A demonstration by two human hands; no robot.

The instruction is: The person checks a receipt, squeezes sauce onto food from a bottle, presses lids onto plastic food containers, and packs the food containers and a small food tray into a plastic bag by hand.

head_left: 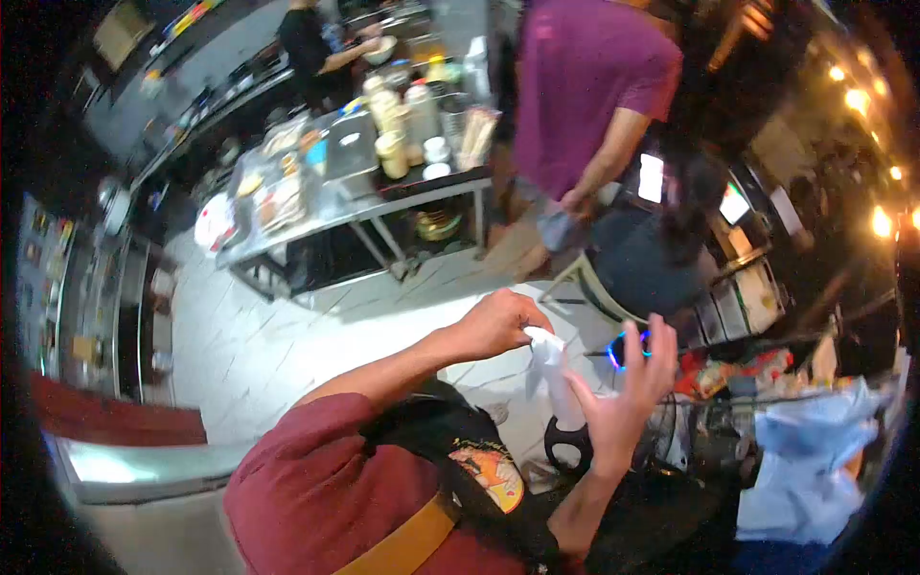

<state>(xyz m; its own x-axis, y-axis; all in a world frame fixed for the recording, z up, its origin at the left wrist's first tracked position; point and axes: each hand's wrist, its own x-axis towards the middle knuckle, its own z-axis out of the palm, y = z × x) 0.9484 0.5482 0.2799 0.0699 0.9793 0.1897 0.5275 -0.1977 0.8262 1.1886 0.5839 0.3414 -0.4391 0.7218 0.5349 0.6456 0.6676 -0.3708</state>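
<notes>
My left hand (500, 326) is closed, pinching the top end of a thin white bag-like piece (551, 369), plastic or paper, which hangs down below it. My right hand (623, 393) is raised beside the white piece, fingers spread upward. Its thumb points toward the piece; whether they touch I cannot tell. Under the white piece is a black thing with a ring-like outline (567, 446), partly hidden by my right wrist.
A metal table (355, 206) holds bottles, tubs and trays. A person in a purple shirt (589, 86) stands ahead; another in dark clothes sits on a chair (599, 287). One more person (311, 48) is at the back. Bluish-white sheets (805, 460) lie at right.
</notes>
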